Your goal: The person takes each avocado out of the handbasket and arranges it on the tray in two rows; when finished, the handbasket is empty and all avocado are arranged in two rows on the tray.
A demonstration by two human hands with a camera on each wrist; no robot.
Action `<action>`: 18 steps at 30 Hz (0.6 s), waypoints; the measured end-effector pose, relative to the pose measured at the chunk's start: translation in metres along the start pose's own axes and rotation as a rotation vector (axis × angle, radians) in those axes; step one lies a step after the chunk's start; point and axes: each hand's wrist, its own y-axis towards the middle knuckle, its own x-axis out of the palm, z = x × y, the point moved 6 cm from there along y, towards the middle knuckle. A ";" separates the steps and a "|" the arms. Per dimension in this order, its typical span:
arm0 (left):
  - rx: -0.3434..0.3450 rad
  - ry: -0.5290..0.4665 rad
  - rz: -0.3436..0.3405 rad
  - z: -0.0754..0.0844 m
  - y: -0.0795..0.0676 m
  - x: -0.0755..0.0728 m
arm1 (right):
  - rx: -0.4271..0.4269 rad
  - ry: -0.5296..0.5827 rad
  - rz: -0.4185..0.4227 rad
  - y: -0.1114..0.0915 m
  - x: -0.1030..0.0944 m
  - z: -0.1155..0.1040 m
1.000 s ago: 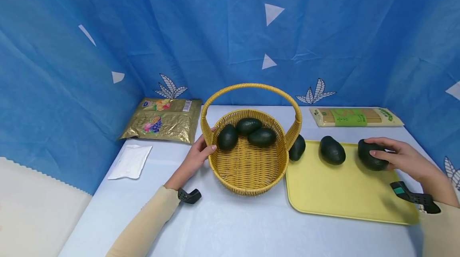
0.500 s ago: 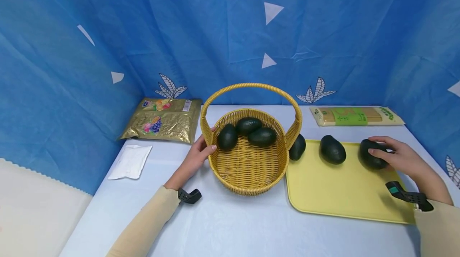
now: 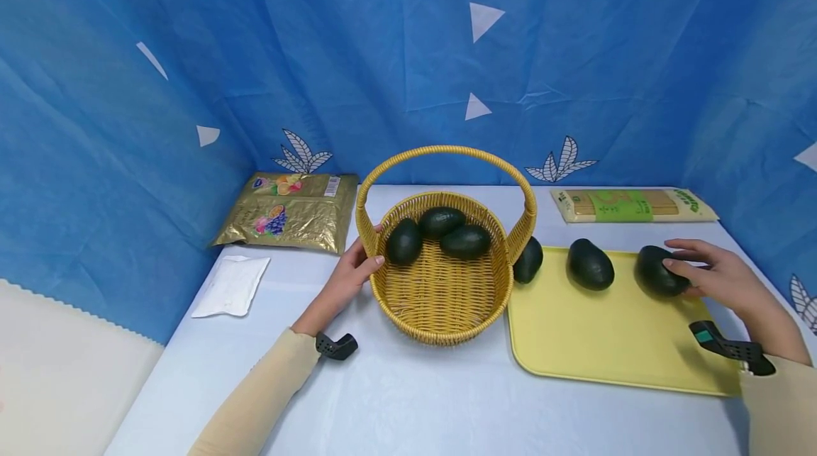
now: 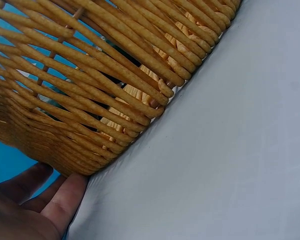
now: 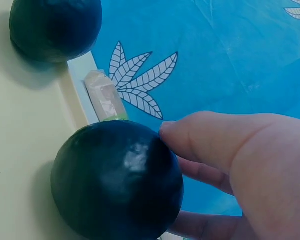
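A yellow wicker basket [image 3: 440, 300] with a tall hoop handle stands mid-table, holding three dark green avocados [image 3: 403, 243]. My left hand [image 3: 351, 274] grips its left side, thumb over the rim and fingers outside against the weave. On the yellow tray [image 3: 606, 342] to the right lies an avocado [image 3: 657, 273] at the far right, with my right hand [image 3: 721, 275] beside it. In the right wrist view the thumb tip meets that avocado's edge, and the other fingers extend along its side. Another avocado [image 3: 590, 264] lies left of it on the tray.
One more avocado [image 3: 528, 261] is partly hidden by the basket's right side. Behind the tray lies a pack of noodles [image 3: 632, 206]. A gold fruit-printed bag [image 3: 287, 215] and a small white packet [image 3: 231, 286] lie at left. Blue curtains [image 3: 408, 73] enclose the table's back.
My right thumb and fingers have drawn back to the right, from over the far-right avocado to its edge. That avocado stays on the tray. The left hand and basket keep their place.
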 end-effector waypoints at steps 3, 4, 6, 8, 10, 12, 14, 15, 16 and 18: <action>-0.006 0.006 0.005 -0.001 0.001 0.000 | 0.000 0.002 0.003 0.000 0.001 0.000; -0.006 0.009 0.004 -0.001 0.001 -0.001 | -0.002 0.004 0.006 0.000 0.002 -0.001; -0.008 0.007 0.007 -0.001 0.002 -0.001 | -0.009 0.009 0.007 0.000 0.003 -0.001; -0.006 0.008 0.007 -0.001 0.002 -0.001 | -0.018 0.019 0.005 0.001 0.005 -0.002; -0.006 0.011 0.008 -0.001 0.002 -0.002 | -0.029 0.030 0.007 0.001 0.007 -0.003; -0.008 0.008 0.010 -0.002 0.002 -0.002 | -0.035 0.034 0.011 0.000 0.008 -0.003; -0.009 0.002 0.008 -0.002 0.002 -0.001 | -0.031 0.033 0.011 0.000 0.007 -0.003; -0.010 -0.001 0.007 -0.002 0.002 -0.001 | -0.027 0.032 0.013 -0.001 0.006 -0.003; -0.011 -0.006 0.006 -0.002 0.002 -0.001 | -0.021 0.029 0.013 -0.001 0.004 -0.002; -0.011 -0.017 0.003 -0.002 0.001 0.000 | -0.006 0.026 0.010 -0.002 0.002 -0.001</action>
